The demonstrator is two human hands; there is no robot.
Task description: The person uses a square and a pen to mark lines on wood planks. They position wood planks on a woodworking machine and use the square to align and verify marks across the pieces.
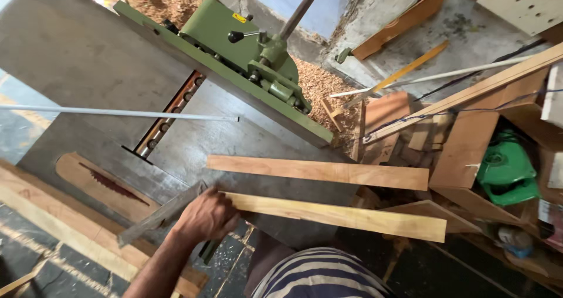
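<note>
Left hand at seven o'clock, knuckles up, fingers curled shut around the near end of a pale wooden strip reaching toward three o'clock. Strip flat, straight-edged, far end overhanging the saw table. Second plank just beyond, parallel, apart. Green fence at twelve o'clock. Right hand out of view.

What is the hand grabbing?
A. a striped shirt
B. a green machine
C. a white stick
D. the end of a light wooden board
D: the left hand closes around the near end of the pale wooden board, which runs out to the right over the grey machine table; the green machine and white rod lie apart from it.
</note>
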